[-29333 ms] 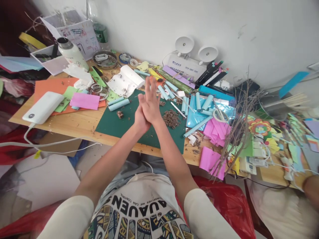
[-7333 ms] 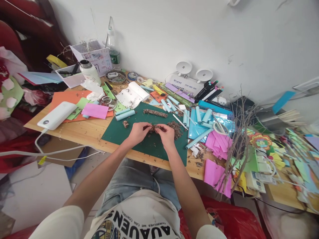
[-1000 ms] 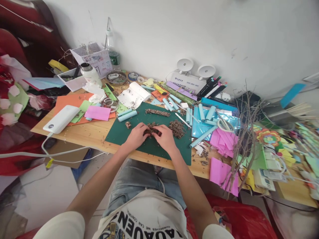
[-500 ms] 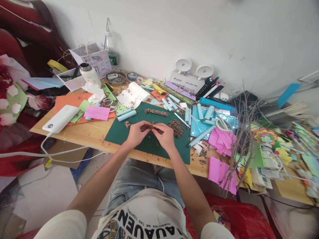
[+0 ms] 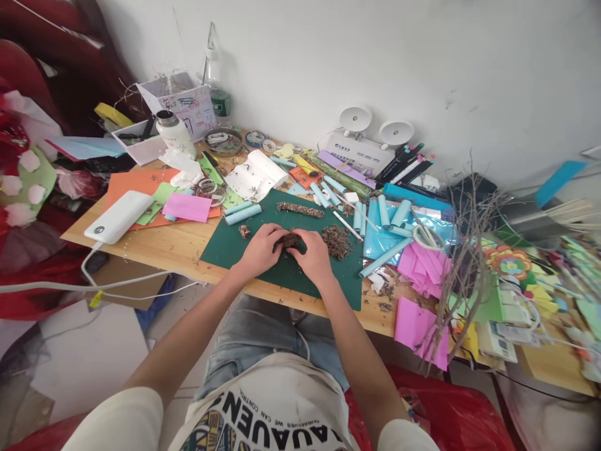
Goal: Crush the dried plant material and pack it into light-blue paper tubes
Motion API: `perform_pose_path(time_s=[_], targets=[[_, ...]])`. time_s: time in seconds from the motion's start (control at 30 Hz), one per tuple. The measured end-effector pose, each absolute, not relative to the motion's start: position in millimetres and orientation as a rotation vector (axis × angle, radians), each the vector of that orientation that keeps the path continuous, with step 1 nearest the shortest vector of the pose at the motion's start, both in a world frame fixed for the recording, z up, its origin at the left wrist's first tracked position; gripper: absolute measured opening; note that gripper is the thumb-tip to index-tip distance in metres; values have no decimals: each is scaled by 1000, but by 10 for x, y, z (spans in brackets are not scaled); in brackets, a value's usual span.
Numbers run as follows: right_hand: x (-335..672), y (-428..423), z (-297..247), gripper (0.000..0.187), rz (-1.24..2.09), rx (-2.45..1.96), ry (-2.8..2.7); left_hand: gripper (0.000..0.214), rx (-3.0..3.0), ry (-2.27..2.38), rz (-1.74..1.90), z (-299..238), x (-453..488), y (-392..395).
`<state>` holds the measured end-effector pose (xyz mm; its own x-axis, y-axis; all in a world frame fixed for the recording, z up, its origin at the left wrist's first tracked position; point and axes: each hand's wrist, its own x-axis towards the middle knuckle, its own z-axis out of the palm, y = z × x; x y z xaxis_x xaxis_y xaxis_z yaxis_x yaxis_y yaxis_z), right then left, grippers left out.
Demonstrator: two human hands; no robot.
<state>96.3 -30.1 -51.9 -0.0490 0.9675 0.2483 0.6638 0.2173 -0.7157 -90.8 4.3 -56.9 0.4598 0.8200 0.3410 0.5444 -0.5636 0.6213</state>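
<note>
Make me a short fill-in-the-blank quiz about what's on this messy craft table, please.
1. Both hands, the left hand and the right hand, press a brown clump on a cutting mat coloured ____.
2. The loose heap of brown bits lies beside the ____ hand.
3. The power bank near the table's left edge is ____.

Missing words: green; right; white

The left hand (image 5: 261,250) and right hand (image 5: 313,255) cover most of a small brown clump of dried plant bits (image 5: 288,240), so its shape cannot be made out. The fingertips are hidden against it. At the right edge, the colourful paper cut-outs (image 5: 570,282) blur and are cut off.
</note>
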Motion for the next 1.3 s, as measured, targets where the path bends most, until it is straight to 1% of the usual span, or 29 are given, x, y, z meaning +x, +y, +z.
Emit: perform_pose_path(time_s=[0.03,0.1,0.17,0.2,0.27,0.4,0.5,0.63,0.67,0.7,0.73,0.83,0.87,0.9,1.0,1.1,1.2,1.27,1.3], targets=[[980,-311,-505,35,536,-1515,-1816,36,2305,1153,872,-564,-915,21],[1014,-313,-488,25,546,-1513,-1777,38,2295,1167,873,-551,-922,-17],[1042,-285,-491,16,564,-1534,-1680,34,2295,1179,871,-548,-908,-35],[1049,-261,-500,16,573,-1544,-1650,32,2309,1187,862,-554,-890,-34],[1050,-201,-525,19,571,-1548,-1681,27,2363,1206,823,-584,-839,-20],[1027,-105,-570,34,542,-1532,-1943,19,2445,1198,720,-644,-768,-6],[1021,-103,-570,29,560,-1523,-2022,28,2407,1254,767,-610,-800,-45],[1047,-156,-521,20,589,-1515,-1860,53,2363,1368,760,-528,-867,-64],[1059,-169,-506,18,623,-1508,-1840,55,2384,1363,720,-524,-874,-49],[1072,-179,-492,19,650,-1507,-1842,51,2411,1350,677,-528,-875,-28],[1083,-186,-483,24,658,-1519,-1865,45,2437,1334,639,-538,-871,-3],[1092,-178,-481,54,574,-1594,-1975,25,2467,1287,597,-581,-833,68],[1084,-164,-488,56,557,-1601,-2013,21,2459,1273,600,-591,-816,85],[1071,-147,-498,51,560,-1597,-2046,18,2445,1263,604,-599,-800,97],[1022,-98,-515,29,594,-1561,-2060,17,2362,1261,639,-605,-782,119],[1012,-93,-477,19,597,-1511,-1864,16,2246,1254,757,-602,-818,131],[1058,-121,-400,15,662,-1461,-1640,19,2127,1239,860,-592,-861,132],[1094,-137,-358,20,732,-1442,-1622,24,2080,1194,880,-580,-863,124],[1108,-143,-345,26,765,-1431,-1652,31,2080,1161,881,-572,-856,117]])
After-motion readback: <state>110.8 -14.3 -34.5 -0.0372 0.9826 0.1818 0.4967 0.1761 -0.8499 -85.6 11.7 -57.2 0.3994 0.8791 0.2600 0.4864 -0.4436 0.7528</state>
